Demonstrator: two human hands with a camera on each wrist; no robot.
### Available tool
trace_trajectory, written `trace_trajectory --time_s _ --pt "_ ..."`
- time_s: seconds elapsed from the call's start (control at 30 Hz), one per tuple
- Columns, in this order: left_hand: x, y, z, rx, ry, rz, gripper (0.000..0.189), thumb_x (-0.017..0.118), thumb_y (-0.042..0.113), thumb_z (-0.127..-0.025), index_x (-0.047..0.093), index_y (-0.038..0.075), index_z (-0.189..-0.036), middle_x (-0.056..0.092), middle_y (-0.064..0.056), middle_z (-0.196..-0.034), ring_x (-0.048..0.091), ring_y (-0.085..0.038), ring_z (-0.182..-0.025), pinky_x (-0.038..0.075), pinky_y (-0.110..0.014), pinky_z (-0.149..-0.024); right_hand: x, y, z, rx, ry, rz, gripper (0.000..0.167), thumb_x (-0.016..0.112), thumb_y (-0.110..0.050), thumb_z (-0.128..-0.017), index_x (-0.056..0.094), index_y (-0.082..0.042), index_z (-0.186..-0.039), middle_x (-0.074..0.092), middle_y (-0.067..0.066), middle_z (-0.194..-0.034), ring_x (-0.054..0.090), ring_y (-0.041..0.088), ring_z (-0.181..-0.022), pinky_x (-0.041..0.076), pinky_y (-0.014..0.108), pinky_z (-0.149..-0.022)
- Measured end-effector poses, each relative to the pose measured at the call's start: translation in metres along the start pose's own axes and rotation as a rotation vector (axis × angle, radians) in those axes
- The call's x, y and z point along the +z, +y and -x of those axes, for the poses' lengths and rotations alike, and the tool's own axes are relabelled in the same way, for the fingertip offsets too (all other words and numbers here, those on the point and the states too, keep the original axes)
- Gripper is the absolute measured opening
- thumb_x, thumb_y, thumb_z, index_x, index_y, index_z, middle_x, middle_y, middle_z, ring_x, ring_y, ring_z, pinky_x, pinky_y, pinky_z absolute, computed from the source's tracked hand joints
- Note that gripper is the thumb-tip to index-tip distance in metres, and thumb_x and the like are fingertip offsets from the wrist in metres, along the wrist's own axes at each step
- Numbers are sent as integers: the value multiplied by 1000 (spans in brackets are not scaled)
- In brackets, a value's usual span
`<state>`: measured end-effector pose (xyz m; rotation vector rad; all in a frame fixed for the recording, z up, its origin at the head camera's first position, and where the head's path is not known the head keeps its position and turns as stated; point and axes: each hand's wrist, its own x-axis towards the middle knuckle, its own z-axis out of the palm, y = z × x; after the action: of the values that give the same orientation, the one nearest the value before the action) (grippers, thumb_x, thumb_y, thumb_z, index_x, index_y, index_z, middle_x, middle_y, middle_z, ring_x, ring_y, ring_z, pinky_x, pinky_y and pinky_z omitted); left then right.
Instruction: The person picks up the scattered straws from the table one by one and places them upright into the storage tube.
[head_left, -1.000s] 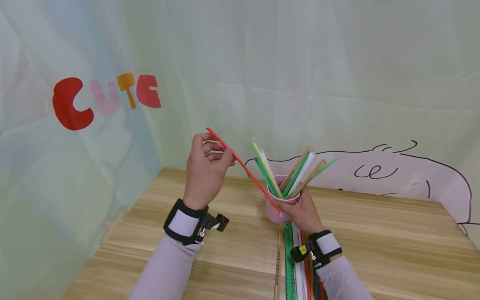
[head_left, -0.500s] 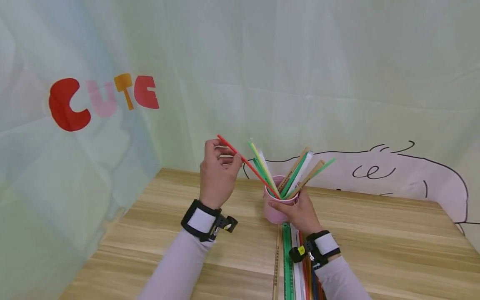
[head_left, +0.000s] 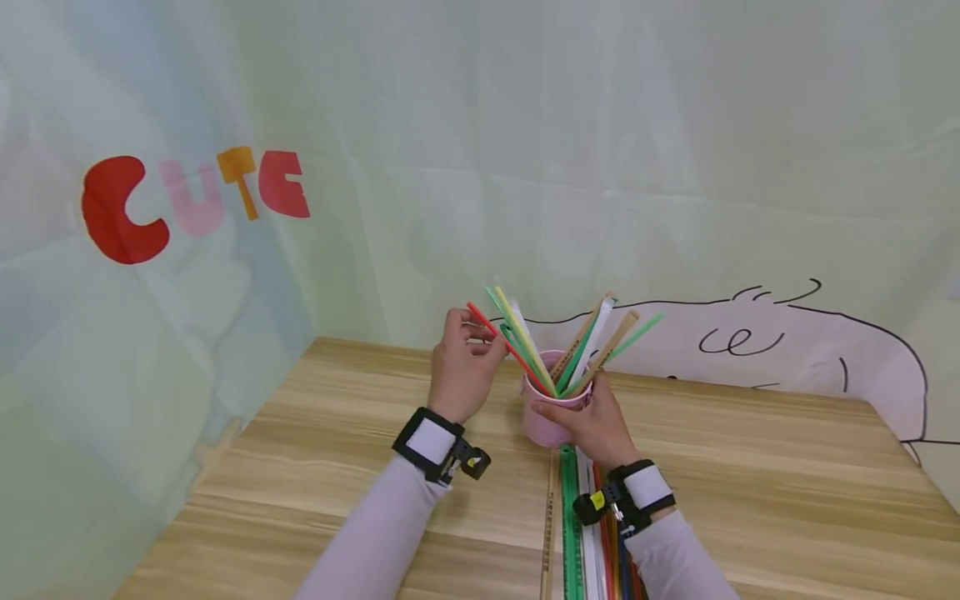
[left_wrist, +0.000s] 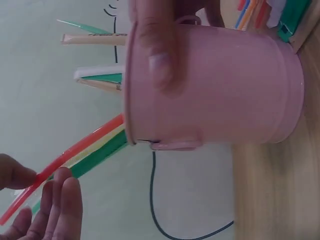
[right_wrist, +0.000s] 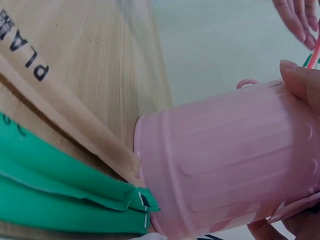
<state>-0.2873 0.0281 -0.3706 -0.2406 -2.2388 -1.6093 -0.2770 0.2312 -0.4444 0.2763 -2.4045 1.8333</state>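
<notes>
My left hand (head_left: pixel 463 371) pinches a red straw (head_left: pixel 517 357) near its upper end, between thumb and fingers. The straw slants down to the right, and its lower end is inside a small pink bucket (head_left: pixel 543 427). My right hand (head_left: pixel 603 425) grips the bucket on its right side, with the thumb near the rim. Several wrapped and bare straws lean out of the bucket, among them a yellow straw (head_left: pixel 525 329), a white one (head_left: pixel 595 337) and a light green one (head_left: pixel 637 336). The bucket wall hides their lower ends.
In front of the bucket a row of straws lies on the wooden table (head_left: pixel 315 508): a brown paper-wrapped straw (head_left: pixel 550 517), green-wrapped straws (head_left: pixel 572 525), and white, red and blue ones, partly behind my right wrist. A printed cloth backdrop (head_left: pixel 420 167) stands behind.
My left hand has moved right and down with the red straw; the straw's lower end went from in front of the bucket into its mouth. My right hand keeps its grip on the bucket.
</notes>
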Motion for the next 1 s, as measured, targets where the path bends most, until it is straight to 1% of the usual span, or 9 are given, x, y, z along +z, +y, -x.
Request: trace_trajectory --time_s 0.17,0.23,0.4,0.5,0.57,0.67,0.73,0.87,1.0 --pt "6 -7 1 -44 -36 -33 39 72 19 -96 49 9 -126 74 -12 -108 76 -27 -95 61 -39 -79 0 1 -1 10 9 -4 84 90 -23 -82 40 -21 -149 56 5 -147 53 27 -139 38 55 -119" --pt "9 -11 2 -73 -68 -27 43 73 23 -96 48 9 -128 73 -11 -111 74 -27 -99 60 -40 -82 0 1 -2 12 9 -4 84 90 -23 -82 40 -22 -149 56 4 -147 53 26 -139 39 55 -119" --pt "18 -26 6 -121 -207 11 59 76 32 -94 44 6 -136 64 -15 -125 65 -32 -119 56 -45 -98 -1 0 -2 15 6 4 86 90 -24 -82 39 -21 -150 55 5 -148 52 27 -139 41 54 -118" --pt "27 -34 8 -133 -294 4 70 79 37 -90 44 5 -142 58 -19 -141 56 -36 -134 49 -53 -109 -2 0 -2 11 3 7 86 89 -24 -83 38 -20 -151 54 5 -148 52 27 -140 42 55 -117" --pt "33 -38 9 -138 -346 -1 79 83 42 -86 43 8 -146 52 -19 -150 48 -35 -142 42 -56 -116 -2 1 -2 21 6 16 85 89 -25 -84 37 -20 -151 53 6 -147 51 27 -139 43 55 -116" --pt "42 -42 11 -116 -414 29 86 87 45 -82 44 13 -150 47 -15 -156 43 -30 -147 34 -58 -121 -3 3 -2 26 10 13 84 87 -24 -85 36 -17 -150 53 8 -146 51 28 -138 42 55 -116" --pt "47 -43 12 -102 -448 82 85 89 43 -80 45 19 -150 50 -10 -155 45 -24 -145 33 -54 -122 -4 4 -2 35 20 28 83 87 -23 -84 35 -17 -149 53 10 -145 52 28 -136 43 55 -115" --pt "54 -44 13 -82 -491 189 77 90 35 -81 49 28 -147 57 -1 -148 53 -18 -137 39 -48 -119 -4 4 -2 14 24 51 83 86 -21 -84 35 -14 -149 54 12 -144 53 29 -134 44 52 -114" --pt "61 -46 12 -33 -530 255 72 89 25 -83 54 25 -146 61 2 -145 57 -17 -135 43 -45 -118 -4 4 -1 -13 27 66 83 87 -18 -82 37 -14 -149 56 11 -142 53 28 -133 44 49 -113"
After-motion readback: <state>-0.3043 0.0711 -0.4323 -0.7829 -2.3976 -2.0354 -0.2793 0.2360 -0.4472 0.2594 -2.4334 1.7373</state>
